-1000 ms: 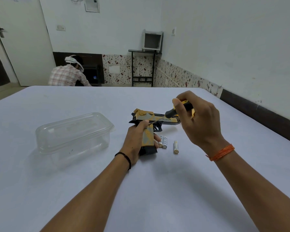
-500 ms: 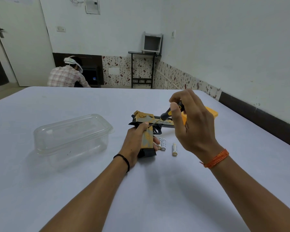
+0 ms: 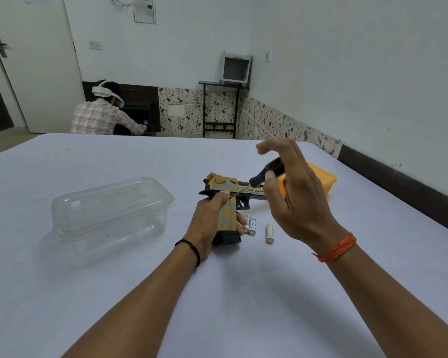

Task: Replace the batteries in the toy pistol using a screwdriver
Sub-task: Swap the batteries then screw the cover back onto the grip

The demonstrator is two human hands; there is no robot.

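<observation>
A yellow and grey toy pistol (image 3: 224, 186) lies on its side on the white table (image 3: 114, 293). My left hand (image 3: 212, 220) grips its handle and holds it down. My right hand (image 3: 292, 200) holds a screwdriver (image 3: 267, 173) with a black handle, thumb and lower fingers around it, forefinger lifted off. The thin shaft slants down left, its tip at the top of the pistol grip. Three white batteries (image 3: 252, 225) lie on the table just right of the grip, one (image 3: 269, 233) a little apart.
A clear plastic box (image 3: 109, 210) stands upside down left of the pistol. A yellow lid or tray (image 3: 323, 180) lies behind my right hand. A person in a checked shirt (image 3: 101, 117) sits beyond the table's far edge. A wall runs along the right.
My right hand has opened its upper fingers and rolled on the screwdriver handle, uncovering more of the black grip. The pistol, my left hand and the batteries have stayed put.
</observation>
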